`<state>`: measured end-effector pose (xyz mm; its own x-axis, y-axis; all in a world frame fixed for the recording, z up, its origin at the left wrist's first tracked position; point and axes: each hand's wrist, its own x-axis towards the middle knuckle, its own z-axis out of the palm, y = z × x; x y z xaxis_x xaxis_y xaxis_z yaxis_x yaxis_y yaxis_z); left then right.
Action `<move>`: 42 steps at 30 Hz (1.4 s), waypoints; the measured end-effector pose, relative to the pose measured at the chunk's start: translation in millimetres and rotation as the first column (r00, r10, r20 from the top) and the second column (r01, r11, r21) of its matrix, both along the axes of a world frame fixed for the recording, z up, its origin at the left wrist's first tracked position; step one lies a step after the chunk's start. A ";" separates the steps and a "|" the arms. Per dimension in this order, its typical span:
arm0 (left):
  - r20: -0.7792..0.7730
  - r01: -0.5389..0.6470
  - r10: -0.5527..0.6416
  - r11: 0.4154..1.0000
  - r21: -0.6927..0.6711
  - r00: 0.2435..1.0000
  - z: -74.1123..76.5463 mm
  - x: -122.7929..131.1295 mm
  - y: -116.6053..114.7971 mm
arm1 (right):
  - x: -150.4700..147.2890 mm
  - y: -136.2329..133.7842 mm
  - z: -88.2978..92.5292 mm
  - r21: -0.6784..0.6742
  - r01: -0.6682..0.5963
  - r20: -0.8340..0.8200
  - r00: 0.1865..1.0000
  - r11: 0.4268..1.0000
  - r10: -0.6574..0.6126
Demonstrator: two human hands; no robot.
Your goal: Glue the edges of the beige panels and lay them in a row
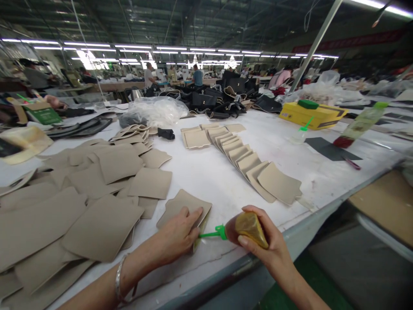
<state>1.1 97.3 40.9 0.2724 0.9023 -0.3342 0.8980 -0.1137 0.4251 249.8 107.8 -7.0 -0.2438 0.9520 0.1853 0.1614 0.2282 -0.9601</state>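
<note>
The left hand (pixel 177 234) presses flat on a beige piece (pixel 180 206) at the near edge of the white table (pixel 213 172). The right hand (pixel 263 241) grips a glue bottle (pixel 247 228); its green nozzle (pixel 211 234) touches the piece's edge.

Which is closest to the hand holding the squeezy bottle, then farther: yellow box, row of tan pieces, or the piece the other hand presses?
1. Pressed tan piece, just left of the right hand and its bottle.
2. Row of tan pieces, ahead, mid-table.
3. Yellow box, far back right.
</note>
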 end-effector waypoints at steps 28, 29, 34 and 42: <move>0.093 0.013 -0.012 1.000 -0.012 0.996 -0.6 -4.9 4.1 | -3.1 10.4 -1.0 0.051 0.263 0.003 0.965 0.963 -0.264; 0.100 0.012 -0.011 1.000 -0.013 0.995 -0.9 -5.2 4.2 | -3.4 8.0 -0.1 0.006 0.241 -0.021 0.970 0.970 -0.241; 0.112 0.005 -0.004 1.000 -0.012 0.994 -2.3 -6.6 3.9 | -5.3 11.6 4.0 -0.088 0.257 -0.082 0.961 0.962 -0.264; 0.102 -0.008 0.010 1.000 -0.017 0.995 -3.9 -6.2 4.1 | -5.3 5.1 1.3 -0.138 0.289 -0.080 0.950 0.947 -0.301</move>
<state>-5.2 101.3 37.0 0.2975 0.8996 -0.3196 0.8510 -0.0981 0.5159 244.5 112.9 -5.7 0.0647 0.9954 0.0706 0.1069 0.0634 -0.9922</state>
